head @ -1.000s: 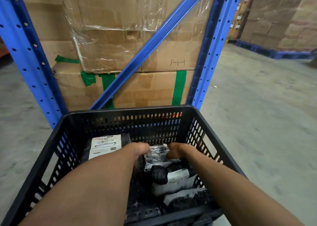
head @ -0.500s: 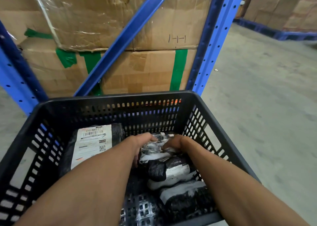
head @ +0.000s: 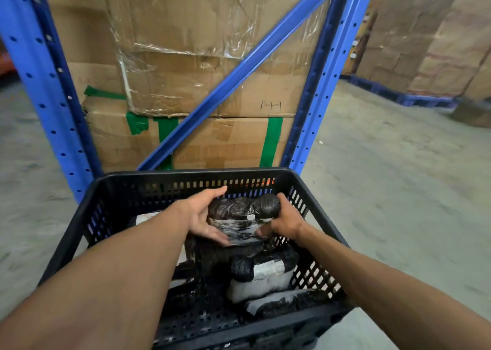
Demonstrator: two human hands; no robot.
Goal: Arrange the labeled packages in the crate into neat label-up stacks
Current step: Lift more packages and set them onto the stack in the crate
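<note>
Head view
Crate (head: 87, 216): black, slotted walls, on the concrete floor in front of a blue rack (head: 50, 89).
Held package (head: 243, 216): black wrap, raised above the crate's right half.
Left hand (head: 203, 216): fingers curled, cupping its left side.
Right hand (head: 285, 220): closed around its right end.
Other packages (head: 263, 278): lying at the crate's right side.

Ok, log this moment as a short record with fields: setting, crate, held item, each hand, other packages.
setting: concrete floor, blue rack with cardboard boxes behind
crate: black slotted crate
held package: black wrapped package, raised above the others, label facing the camera
left hand: left hand cups its left side
right hand: right hand grips its right end
other packages: right-side pile; one at left, mostly hidden by the arm
</note>
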